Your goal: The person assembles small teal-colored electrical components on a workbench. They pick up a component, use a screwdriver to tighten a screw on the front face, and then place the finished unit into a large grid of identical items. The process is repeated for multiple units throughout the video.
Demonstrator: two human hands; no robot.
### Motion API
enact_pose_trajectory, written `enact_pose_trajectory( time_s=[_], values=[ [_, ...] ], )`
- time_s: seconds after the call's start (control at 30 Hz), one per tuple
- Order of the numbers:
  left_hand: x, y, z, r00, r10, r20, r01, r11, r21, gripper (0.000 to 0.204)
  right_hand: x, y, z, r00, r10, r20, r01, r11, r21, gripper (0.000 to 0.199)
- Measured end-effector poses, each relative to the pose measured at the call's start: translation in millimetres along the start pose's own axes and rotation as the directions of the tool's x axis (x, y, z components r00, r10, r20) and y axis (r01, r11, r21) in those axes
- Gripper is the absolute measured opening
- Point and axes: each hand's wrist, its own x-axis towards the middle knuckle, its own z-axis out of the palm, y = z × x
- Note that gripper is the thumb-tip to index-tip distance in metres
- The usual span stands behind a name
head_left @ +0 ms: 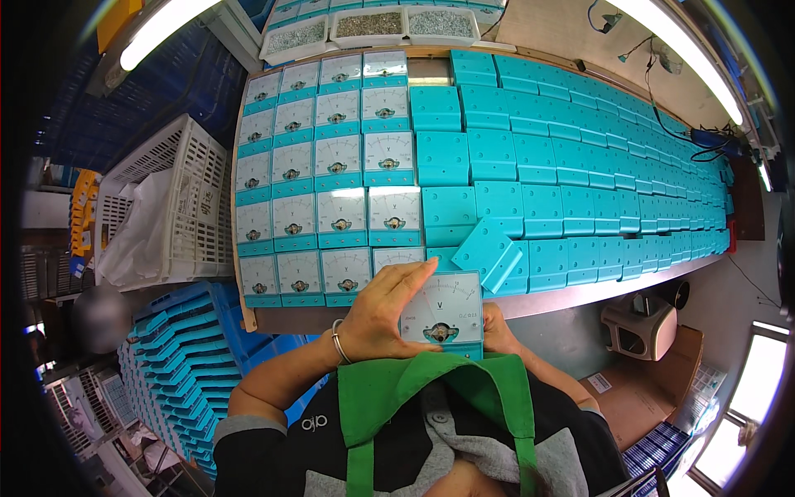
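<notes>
A square analogue panel meter with a white dial face and turquoise plastic case (444,313) is held face-up, close against the person's chest and just short of the near edge of the bench (580,294). The left hand (383,311) lies against its left side, fingers laid flat and pointing up and to the right across the upper left corner of the dial. The right hand (497,330) is mostly hidden behind the meter's right edge; it seems to support the case from that side, though its fingers cannot be seen. So the two hands are apart and closed on the meter between them, the left showing the firmer contact. The dial's scale sits away from the body and its small black adjusting screw toward it.

Directly beyond the hands, one turquoise plastic meter case lying back-up and skewed (489,251) rests tilted across the nearest row. Beyond and left of the hands stand neat rows of finished meters with white dials showing (331,166); beyond and right stretch long rows of turquoise cases with backs up (596,166). At the far end sit shallow white trays of small metal screws (368,25). To the left of the left forearm are a white slatted plastic crate (182,190) and stacked blue plastic trays (182,364).
</notes>
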Motion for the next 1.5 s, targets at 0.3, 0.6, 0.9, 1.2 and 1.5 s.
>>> enact_pose_trajectory(
  time_s=[0.3,0.6,0.9,1.2,1.5],
  values=[
    [0,-4,0,1.0,-0.01,0.018,0.01,1.0,-0.01,0.099,5,-2,-7,0.999,0.034,0.031,-0.033,0.999,-0.041,0.022],
    [-47,-62,30,0.856,-0.333,0.396,0.489,0.27,-0.829,0.095,32,-2,-62,0.892,-0.351,-0.283,-0.269,0.09,-0.959,0.08],
    [10,-44,19,0.87,-0.463,0.168,0.265,0.152,-0.952,0.092,37,-1,-37,0.976,-0.039,-0.215,0.019,0.995,-0.096,0.088],
    [19,-58,38,0.856,-0.511,0.079,0.243,0.264,-0.933,0.095,39,-14,-11,0.989,-0.027,-0.145,0.032,0.999,0.027,0.09],
    [19,-58,39,0.863,-0.505,0.033,0.257,0.382,-0.888,0.099,48,-12,4,0.995,-0.082,-0.053,0.089,0.986,0.143,0.095]
  ],
)
